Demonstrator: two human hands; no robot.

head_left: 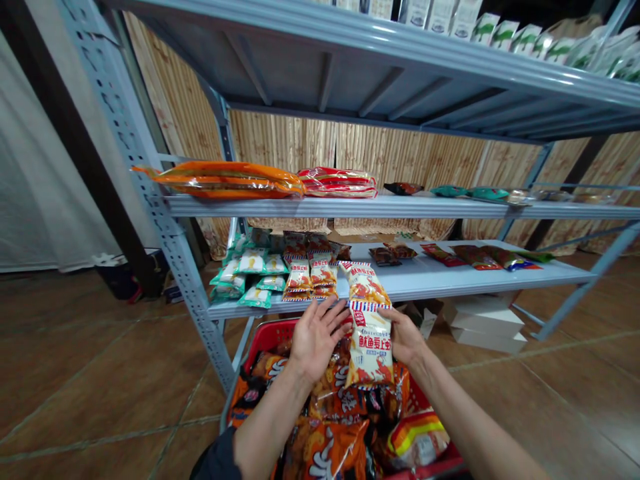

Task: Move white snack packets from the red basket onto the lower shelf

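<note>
My right hand point(407, 337) grips a white and orange snack bag point(371, 347) by its right side, above the basket. Fingers spread and palm turned up, my left hand point(317, 337) holds nothing just left of that bag. Directly behind the held bag, a similar snack bag point(366, 283) appears at the front of the lower shelf point(445, 280). To its left stand stacked bags of the same print point(300, 275), beside a pile of green and white packets point(251, 261).
Below my hands, a red basket point(265, 331) holds several orange snack bags point(325, 447) and a red-yellow packet point(419, 440). Large orange point(225, 180) and red point(337, 183) packages lie on the middle shelf. Cartons point(440, 15) line the top shelf. White boxes point(483, 323) sit underneath.
</note>
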